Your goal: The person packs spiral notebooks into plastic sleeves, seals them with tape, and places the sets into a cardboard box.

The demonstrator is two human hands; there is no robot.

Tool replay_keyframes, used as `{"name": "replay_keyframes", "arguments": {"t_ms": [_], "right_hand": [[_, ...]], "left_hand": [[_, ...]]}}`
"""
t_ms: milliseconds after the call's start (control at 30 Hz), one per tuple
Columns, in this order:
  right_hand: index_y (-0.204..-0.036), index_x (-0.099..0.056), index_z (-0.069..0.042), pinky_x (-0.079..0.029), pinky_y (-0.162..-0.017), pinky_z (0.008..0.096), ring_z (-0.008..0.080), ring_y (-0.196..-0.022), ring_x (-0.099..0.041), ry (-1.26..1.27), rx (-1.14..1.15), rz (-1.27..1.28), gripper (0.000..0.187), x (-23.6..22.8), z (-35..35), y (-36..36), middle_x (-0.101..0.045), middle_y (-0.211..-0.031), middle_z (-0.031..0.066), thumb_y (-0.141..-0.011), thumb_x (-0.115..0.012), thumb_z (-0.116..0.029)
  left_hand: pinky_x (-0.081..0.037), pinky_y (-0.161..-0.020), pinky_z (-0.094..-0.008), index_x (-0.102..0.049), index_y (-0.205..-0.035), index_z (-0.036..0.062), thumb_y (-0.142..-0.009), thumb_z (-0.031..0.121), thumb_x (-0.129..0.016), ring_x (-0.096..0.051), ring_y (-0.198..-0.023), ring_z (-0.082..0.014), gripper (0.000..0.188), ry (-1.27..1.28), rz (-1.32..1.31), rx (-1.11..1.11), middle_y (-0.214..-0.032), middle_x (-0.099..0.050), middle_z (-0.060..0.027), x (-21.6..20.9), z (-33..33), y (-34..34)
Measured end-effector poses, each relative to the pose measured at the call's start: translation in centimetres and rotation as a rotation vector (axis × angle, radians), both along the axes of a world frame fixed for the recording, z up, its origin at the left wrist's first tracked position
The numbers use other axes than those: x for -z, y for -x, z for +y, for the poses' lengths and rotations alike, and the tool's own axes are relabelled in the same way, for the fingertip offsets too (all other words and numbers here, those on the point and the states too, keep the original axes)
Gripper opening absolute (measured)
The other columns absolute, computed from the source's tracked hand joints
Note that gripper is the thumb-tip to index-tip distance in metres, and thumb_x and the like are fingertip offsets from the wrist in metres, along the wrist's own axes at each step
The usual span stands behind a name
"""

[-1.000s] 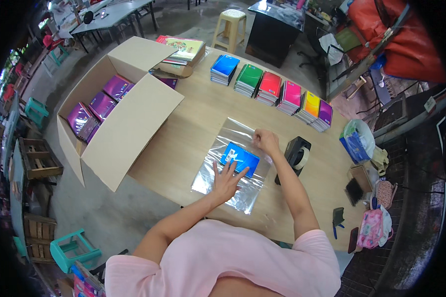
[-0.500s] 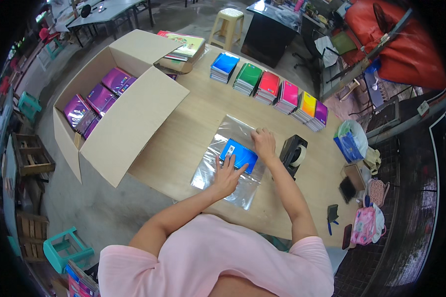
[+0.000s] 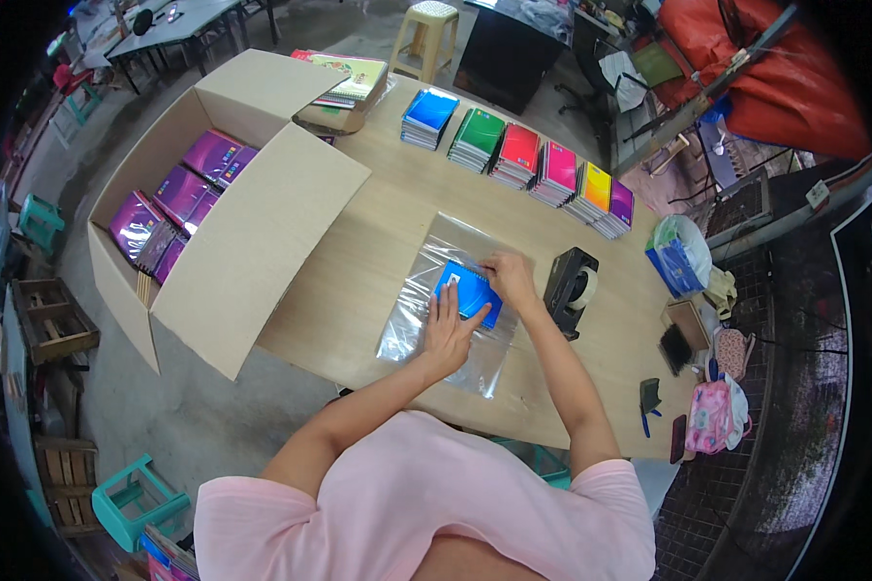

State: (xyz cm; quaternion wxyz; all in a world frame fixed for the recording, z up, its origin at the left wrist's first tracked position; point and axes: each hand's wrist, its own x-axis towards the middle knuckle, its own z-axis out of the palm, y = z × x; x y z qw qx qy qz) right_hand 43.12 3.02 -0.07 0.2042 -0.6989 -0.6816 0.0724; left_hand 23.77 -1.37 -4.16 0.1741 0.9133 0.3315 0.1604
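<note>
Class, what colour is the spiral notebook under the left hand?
Blue spiral notebook, clearest in the head view.

Left of one black tape dispenser (image 3: 561, 289) on one surface (image 3: 388, 194) are two hands, the left hand (image 3: 448, 337) and the right hand (image 3: 510, 279), one blue notebook (image 3: 470, 291), one clear plastic sheet (image 3: 453, 238) and, farther off, one cardboard box (image 3: 266, 254). Beyond the dispenser stand six notebook stacks (image 3: 515, 158) in one row: one each of blue, green, red, pink, yellow and purple.

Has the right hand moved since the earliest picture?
Yes: judged against the black tape dispenser, the right hand has shifted a little left and toward the person.
</note>
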Motion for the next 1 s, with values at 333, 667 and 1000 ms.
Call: {"name": "replay_keyframes", "arguments": {"t_ms": [333,667,1000], "right_hand": [[-0.085,-0.073,-0.007,-0.05,-0.068,0.0439,0.0347,-0.077,-0.064,-0.104,0.168,0.102,0.013,2.6,-3.8,4.0,-0.062,-0.081,0.0134,-0.076,-0.063,-0.004],[-0.091,-0.071,-0.003,-0.047,-0.066,0.043,0.0314,-0.078,-0.063,0.054,0.292,0.287,0.02,4.8,-5.3,2.6,-0.064,-0.087,0.0154,-0.076,-0.057,-0.001],[-0.105,-0.065,0.001,-0.049,-0.081,0.0454,0.0389,-0.1,-0.056,0.111,-0.02,-0.256,0.029,3.3,-4.8,5.6,-0.058,-0.106,0.0201,-0.077,-0.064,-0.007]], "left_hand": [[-0.011,-0.113,-0.0644,-0.048,-0.142,0.0232,-0.082,0.012,-0.063,-0.007,-0.142,-0.0577,0.062,-0.056,0.059,0.023,-0.153,-0.003,-0.039,2.5,1.2,-1.6],[-0.034,-0.107,-0.0515,-0.016,-0.152,0.004,-0.091,0.029,-0.055,-0.034,-0.135,-0.0442,0.077,0.299,-0.136,-0.268,-0.15,-0.026,-0.0306,3.4,0.2,-4.4],[-0.003,-0.113,-0.0683,-0.042,-0.144,0.0062,-0.086,0.028,-0.053,-0.004,-0.147,-0.0455,0.063,0.065,0.074,-0.077,-0.157,-0.013,-0.0287,4.9,1.0,-3.8]]}}
